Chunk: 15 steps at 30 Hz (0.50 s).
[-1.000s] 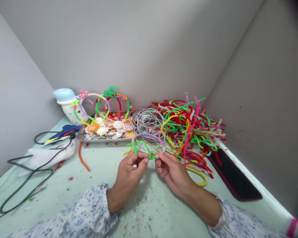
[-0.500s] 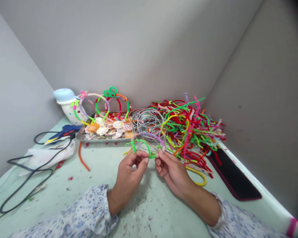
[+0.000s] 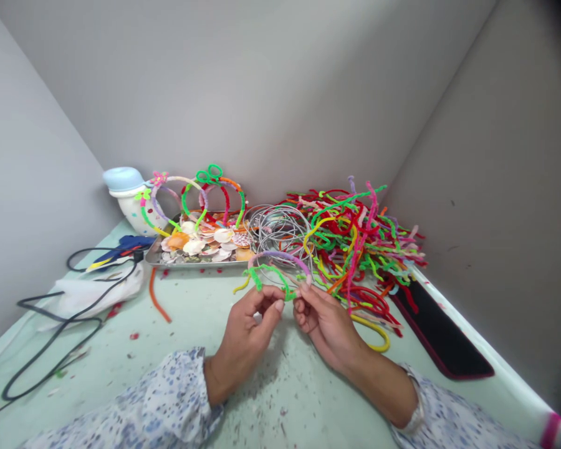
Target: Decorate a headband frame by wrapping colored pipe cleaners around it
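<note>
Between my hands is a small ring wrapped in pipe cleaner (image 3: 287,255), purple and pink along the top. A green pipe cleaner (image 3: 272,269) winds around its left and lower part, with a loop standing off it. My left hand (image 3: 250,330) is closed, thumb and index finger pinching the green pipe cleaner near the bottom of the ring. Just to its right, my right hand (image 3: 330,324) pinches the ring at its lower right, by the pale pink stretch, with the other fingers curled. The fingers hide part of the ring's lower edge.
A metal tray (image 3: 206,266) of seashells (image 3: 194,247) stands behind, with several decorated hoops (image 3: 180,181) upright in it. Coiled wire (image 3: 280,231) and a heap of pipe cleaners (image 3: 355,231) lie to the right. A black cable (image 3: 51,318), white container (image 3: 140,209) and black mat (image 3: 449,337) flank these.
The green pipe cleaner's loop has shifted and flattened, with its green now bunched at the ring's bottom between my fingertips. Both hands stay in nearly the same place.
</note>
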Tool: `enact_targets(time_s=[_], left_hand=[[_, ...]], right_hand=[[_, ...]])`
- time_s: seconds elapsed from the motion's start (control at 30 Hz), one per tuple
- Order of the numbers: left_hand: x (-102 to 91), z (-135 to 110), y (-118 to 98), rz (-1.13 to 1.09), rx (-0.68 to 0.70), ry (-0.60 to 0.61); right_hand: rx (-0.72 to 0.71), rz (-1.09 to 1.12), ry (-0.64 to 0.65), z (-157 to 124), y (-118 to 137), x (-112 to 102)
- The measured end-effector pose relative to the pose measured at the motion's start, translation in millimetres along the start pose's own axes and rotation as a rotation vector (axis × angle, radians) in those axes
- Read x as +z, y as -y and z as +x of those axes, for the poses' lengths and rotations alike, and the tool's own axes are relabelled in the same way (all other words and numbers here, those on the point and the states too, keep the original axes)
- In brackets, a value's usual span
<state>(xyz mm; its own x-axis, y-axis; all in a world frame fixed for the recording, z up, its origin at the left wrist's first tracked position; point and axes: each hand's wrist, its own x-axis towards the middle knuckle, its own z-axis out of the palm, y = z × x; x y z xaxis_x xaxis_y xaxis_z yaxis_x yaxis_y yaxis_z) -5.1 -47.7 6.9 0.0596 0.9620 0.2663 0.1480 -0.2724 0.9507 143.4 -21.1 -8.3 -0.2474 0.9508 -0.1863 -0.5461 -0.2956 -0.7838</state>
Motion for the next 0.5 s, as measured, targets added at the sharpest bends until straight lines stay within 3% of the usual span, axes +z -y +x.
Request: enact_targets(time_s=[0.2,0.5], left_hand=[[1.3,2,2,-0.082,-0.117,-0.083],[0.6,10,13,-0.074,-0.255,-0.063]], right_hand=[[0.002,-0.008,0.005,0,0,0],[-0.007,-0.096,0.006,-1,-1,2]])
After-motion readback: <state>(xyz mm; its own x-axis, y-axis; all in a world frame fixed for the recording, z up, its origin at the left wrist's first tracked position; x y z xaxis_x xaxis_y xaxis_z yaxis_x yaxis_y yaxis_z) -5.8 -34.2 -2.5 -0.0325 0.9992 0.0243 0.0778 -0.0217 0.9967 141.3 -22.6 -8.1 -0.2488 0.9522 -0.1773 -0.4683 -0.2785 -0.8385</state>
